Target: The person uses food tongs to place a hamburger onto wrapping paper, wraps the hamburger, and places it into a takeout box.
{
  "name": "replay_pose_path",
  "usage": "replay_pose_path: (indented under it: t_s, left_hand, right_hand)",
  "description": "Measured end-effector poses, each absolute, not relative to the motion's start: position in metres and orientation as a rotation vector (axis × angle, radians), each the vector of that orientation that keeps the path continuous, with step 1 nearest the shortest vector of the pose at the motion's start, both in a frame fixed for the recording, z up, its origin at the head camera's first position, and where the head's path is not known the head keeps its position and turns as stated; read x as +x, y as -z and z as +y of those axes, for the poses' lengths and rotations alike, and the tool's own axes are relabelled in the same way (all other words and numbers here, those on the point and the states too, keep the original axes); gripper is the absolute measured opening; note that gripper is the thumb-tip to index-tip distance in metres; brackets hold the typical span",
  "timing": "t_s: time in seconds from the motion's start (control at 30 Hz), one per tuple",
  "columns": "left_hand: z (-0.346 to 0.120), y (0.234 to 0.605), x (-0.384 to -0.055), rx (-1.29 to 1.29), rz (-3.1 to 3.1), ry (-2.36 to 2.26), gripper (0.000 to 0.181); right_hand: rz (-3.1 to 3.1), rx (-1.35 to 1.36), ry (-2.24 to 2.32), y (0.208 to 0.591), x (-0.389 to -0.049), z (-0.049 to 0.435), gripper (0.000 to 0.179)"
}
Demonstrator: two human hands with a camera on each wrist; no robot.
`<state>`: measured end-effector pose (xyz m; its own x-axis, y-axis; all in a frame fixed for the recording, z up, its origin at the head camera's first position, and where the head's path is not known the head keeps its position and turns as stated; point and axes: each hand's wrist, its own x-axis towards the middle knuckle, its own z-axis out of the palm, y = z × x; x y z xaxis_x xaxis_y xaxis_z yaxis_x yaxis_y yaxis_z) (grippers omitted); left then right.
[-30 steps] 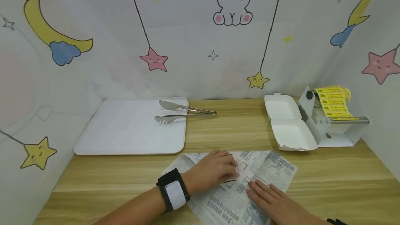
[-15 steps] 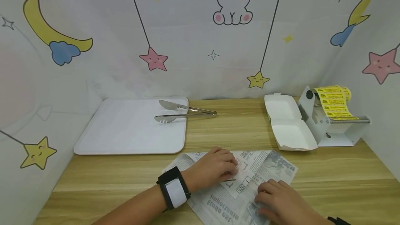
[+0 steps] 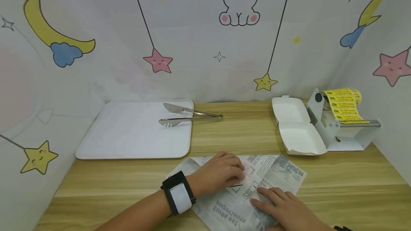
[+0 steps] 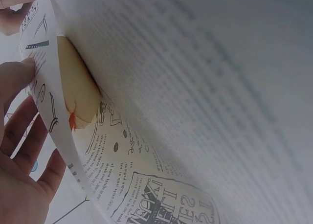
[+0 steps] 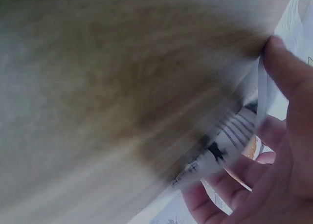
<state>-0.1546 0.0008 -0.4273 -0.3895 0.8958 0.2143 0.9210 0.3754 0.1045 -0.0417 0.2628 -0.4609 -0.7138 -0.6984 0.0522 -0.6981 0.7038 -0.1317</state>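
Note:
Printed newspaper-style wrapping paper (image 3: 229,208) lies folded on the table in front of me. My left hand (image 3: 221,172) holds down the fold near its middle with curled fingers. Inside that fold, the left wrist view shows a pale bread roll (image 4: 78,84) with a bit of red filling at its end; the head view hides it. In the right wrist view the near right edge of the paper (image 5: 232,138) runs between the thumb and curled fingers of my right hand (image 5: 274,160). Seen from the head, the fingers of that hand lie over the lower right of the paper.
A white tray (image 3: 138,134) stands at the back left, with metal tongs (image 3: 192,113) lying across its right edge. An open white takeaway box (image 3: 297,127) sits at the back right, beside a dispenser (image 3: 340,134) with a roll of yellow labels (image 3: 345,106).
My right hand has drawn back from lying flat on the paper, gathered its fingers near the right edge, then reached left again over it. The left hand has stayed almost still.

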Motion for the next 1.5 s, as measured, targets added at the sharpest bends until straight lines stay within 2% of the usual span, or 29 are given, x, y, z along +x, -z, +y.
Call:
replay_pose_path:
  t_s: [0.23,0.33,0.5,0.6,0.7,0.9,0.97,1.17,1.3,1.5]
  left_hand:
    - [0.000,0.428,-0.155,-1.653,-2.500,0.323,0.011]
    - [-0.002,0.428,-0.154,-1.648,-2.499,0.334,0.012]
    - [-0.002,0.428,-0.155,-1.640,-2.512,0.361,0.012]
    - [-0.001,0.429,-0.155,-1.633,-2.544,0.383,0.013]
    - [-0.001,0.430,-0.156,-1.628,-2.582,0.433,0.013]
    - [-0.003,0.430,-0.157,-1.625,-2.619,0.500,0.012]
    - [-0.003,0.430,-0.158,-1.625,-2.626,0.533,0.013]
    - [-0.002,0.428,-0.160,-1.634,-2.669,0.582,0.017]
    - [-0.004,0.426,-0.163,-1.650,-2.737,0.610,0.023]
    - [-0.007,0.428,-0.171,-1.690,-2.731,0.908,0.024]
  right_hand:
    - [3.092,-1.265,0.346,0.451,-0.045,0.260,0.025]
    - [3.153,-1.218,0.433,0.444,-0.042,0.258,0.021]
    - [3.055,-0.979,0.558,0.434,-0.039,0.256,0.013]
    - [2.939,-0.872,0.693,0.430,-0.040,0.257,0.012]
    - [2.800,-0.821,0.816,0.426,-0.042,0.261,0.021]
    - [2.816,-0.956,0.809,0.420,-0.043,0.267,0.042]
    - [2.941,-1.017,0.732,0.419,-0.043,0.265,0.039]
    - [3.315,-1.077,0.606,0.420,-0.060,0.258,0.010]
    - [3.374,-1.056,0.687,0.421,-0.075,0.257,0.017]
    - [3.225,-0.919,0.934,0.432,-0.099,0.258,0.009]
